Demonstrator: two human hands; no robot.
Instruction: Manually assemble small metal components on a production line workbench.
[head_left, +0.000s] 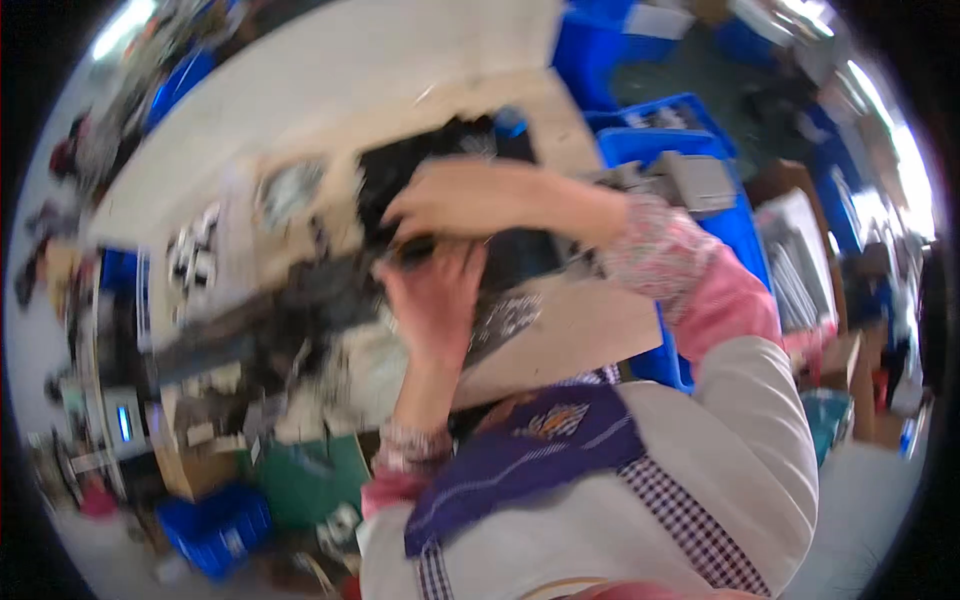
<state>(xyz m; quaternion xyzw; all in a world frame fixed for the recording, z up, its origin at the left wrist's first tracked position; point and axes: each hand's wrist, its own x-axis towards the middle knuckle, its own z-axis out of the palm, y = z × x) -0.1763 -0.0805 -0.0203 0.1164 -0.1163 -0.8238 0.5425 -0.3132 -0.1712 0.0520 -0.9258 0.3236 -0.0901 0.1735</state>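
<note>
My right hand [460, 203] reaches across from the right, palm down, its fingers curled over the front of a small dark piece [413, 250]. From below, my left hand [438, 305] meets it, thumb and fingers on either side of that piece. Motion blur hides what kind of thing it is. Both hands are over the worktable [335, 235], in front of a black mat or heap of black parts [375, 175]. Many small pale bits [510, 315] lie on a dark surface just right of my left hand.
Left of the hands are a clear plastic bag [290, 192] and black-and-white parts [195, 260]. A small blue round item [510, 122] sits behind. Blue crates [735, 225], one holding grey boxes [698, 182], stand at the right edge. Brown cardboard [575, 335] lies near my body.
</note>
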